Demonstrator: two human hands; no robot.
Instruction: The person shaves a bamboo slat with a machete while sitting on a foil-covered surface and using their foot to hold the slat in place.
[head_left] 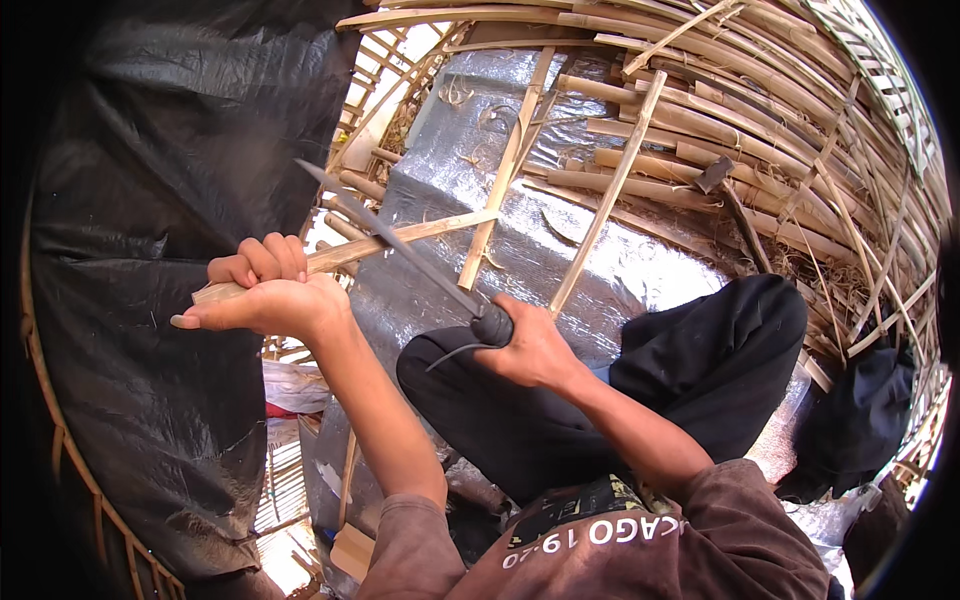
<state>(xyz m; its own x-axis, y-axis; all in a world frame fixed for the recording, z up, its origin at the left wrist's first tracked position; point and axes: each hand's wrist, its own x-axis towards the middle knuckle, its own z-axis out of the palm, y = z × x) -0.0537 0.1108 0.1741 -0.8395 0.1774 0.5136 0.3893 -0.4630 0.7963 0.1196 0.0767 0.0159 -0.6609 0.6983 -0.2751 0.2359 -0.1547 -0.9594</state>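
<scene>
My left hand (pixel 280 290) is closed around one end of a pale bamboo strip (pixel 440 226), its thumb stretched out along the near side. The strip slants up to the right, and its far end crosses above another bamboo strip. In my right hand (pixel 532 345) is a long knife (pixel 425 262), gripped by its dark wrapped handle. Its narrow grey blade points up and to the left, crossing the held strip just beyond my left fingers. The blade looks slightly blurred near its tip. A thin dark cord hangs from the handle end.
Two bamboo strips, a left one (pixel 507 185) and a right one (pixel 612 195), lie on a silvery sheet (pixel 400 300) before my crossed legs. Split bamboo lengths (pixel 740 130) are piled at the far right. A black tarp (pixel 150 300) hangs at the left.
</scene>
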